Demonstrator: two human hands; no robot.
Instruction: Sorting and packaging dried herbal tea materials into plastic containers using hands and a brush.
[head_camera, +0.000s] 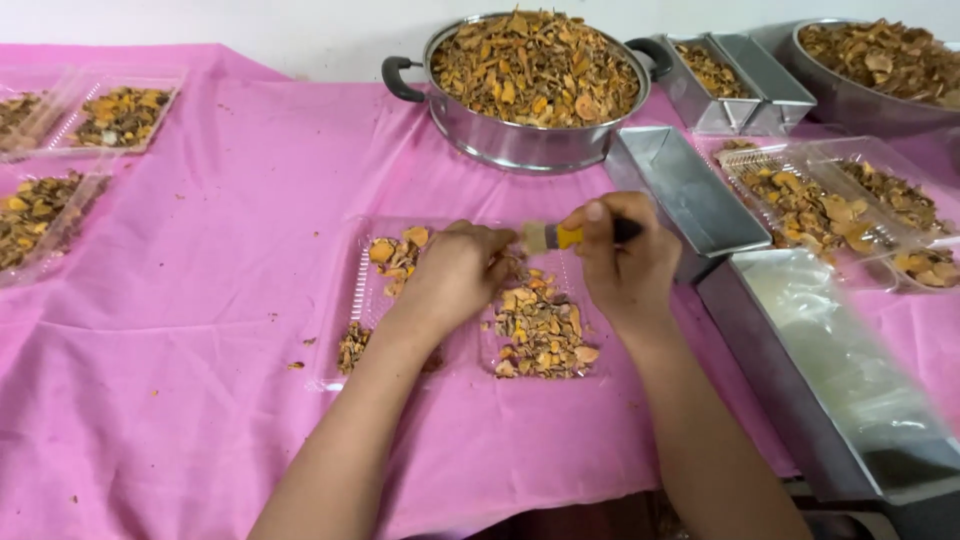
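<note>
A food-packing workplace: steel pot (535, 75), metal trays (690, 190), pink-clothed table (200, 300).

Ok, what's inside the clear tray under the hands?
The clear tray holds dried orange-brown chips. The left hand covers its middle, so what lies there cannot be seen.

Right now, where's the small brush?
Head view, centre: the small brush is gripped in the right hand, bristles pointing left toward the left hand, above the clear tray of dried pieces, in front of the steel pot.
</note>
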